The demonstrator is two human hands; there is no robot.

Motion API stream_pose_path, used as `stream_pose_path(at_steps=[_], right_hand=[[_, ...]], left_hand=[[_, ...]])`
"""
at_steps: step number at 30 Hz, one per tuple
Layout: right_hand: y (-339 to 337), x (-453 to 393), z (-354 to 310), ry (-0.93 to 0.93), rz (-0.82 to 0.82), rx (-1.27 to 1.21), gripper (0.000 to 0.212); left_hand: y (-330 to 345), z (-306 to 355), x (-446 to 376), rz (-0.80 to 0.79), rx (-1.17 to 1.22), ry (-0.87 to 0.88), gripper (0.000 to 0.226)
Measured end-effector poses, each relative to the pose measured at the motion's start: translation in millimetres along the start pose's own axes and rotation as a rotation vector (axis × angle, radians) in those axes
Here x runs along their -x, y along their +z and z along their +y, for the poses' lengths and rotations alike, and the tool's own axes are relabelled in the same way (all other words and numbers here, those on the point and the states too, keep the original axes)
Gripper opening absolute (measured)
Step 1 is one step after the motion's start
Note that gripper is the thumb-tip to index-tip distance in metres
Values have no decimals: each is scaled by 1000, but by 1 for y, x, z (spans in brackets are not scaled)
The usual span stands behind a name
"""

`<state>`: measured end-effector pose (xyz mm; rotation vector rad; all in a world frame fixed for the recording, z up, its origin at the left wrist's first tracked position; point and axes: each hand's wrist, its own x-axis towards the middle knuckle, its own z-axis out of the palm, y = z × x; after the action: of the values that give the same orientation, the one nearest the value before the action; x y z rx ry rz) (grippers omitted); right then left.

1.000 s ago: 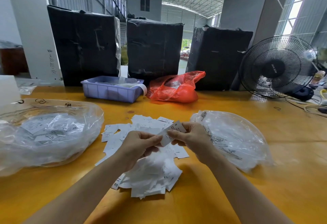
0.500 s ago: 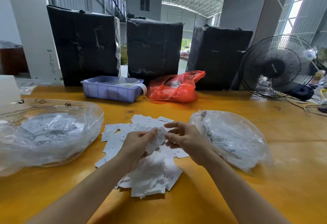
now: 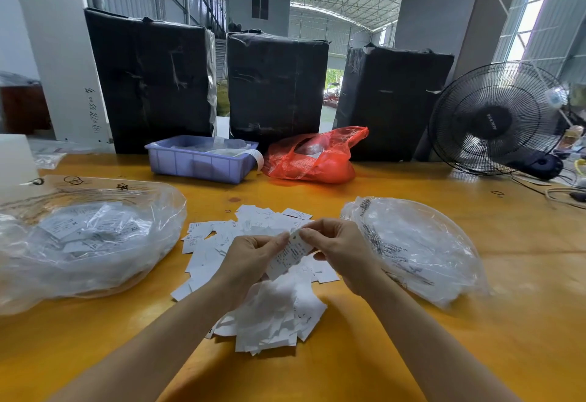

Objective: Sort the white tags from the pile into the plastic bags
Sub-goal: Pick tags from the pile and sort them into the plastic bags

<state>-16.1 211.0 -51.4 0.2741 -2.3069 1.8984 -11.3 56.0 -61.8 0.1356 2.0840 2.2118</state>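
A pile of white tags (image 3: 272, 313) lies on the yellow table (image 3: 396, 354) in front of me. Just above the pile, my left hand (image 3: 250, 259) and my right hand (image 3: 339, 249) together pinch one white tag (image 3: 290, 254) printed with an "S"; each hand pinches the tag's top edge. A clear plastic bag (image 3: 85, 243) with several tags inside lies at the left. A second clear plastic bag (image 3: 418, 249) lies at the right, close to my right hand.
A purple tray (image 3: 199, 160) and a red plastic bag (image 3: 314, 157) sit at the back of the table, before three black wrapped boxes (image 3: 276, 84). A black fan (image 3: 498, 119) with cables stands at the far right.
The tag was held by my right hand a second ago; both hands now pinch it between them, lower and closer to the pile, its printed face turned to me.
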Motion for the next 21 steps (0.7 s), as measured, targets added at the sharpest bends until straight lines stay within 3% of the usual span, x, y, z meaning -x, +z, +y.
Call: stream_pose_path(at_steps=[7, 13, 14, 19, 21], right_hand=[[1, -3, 3, -31, 132, 42, 14], [1, -3, 4, -105, 215, 122, 6], [-1, -3, 3, -117, 204, 138, 3], [-8, 2, -5, -237, -51, 421, 35], [-7, 2, -3, -261, -83, 537, 34]], left_hand=[[-5, -1, -2, -69, -70, 19, 8], [-9, 2, -4, 27, -21, 1, 9], [-11, 2, -4, 40, -20, -5, 10], [-13, 2, -6, 25, -93, 10, 19], [-12, 2, -4, -31, -122, -1, 19]])
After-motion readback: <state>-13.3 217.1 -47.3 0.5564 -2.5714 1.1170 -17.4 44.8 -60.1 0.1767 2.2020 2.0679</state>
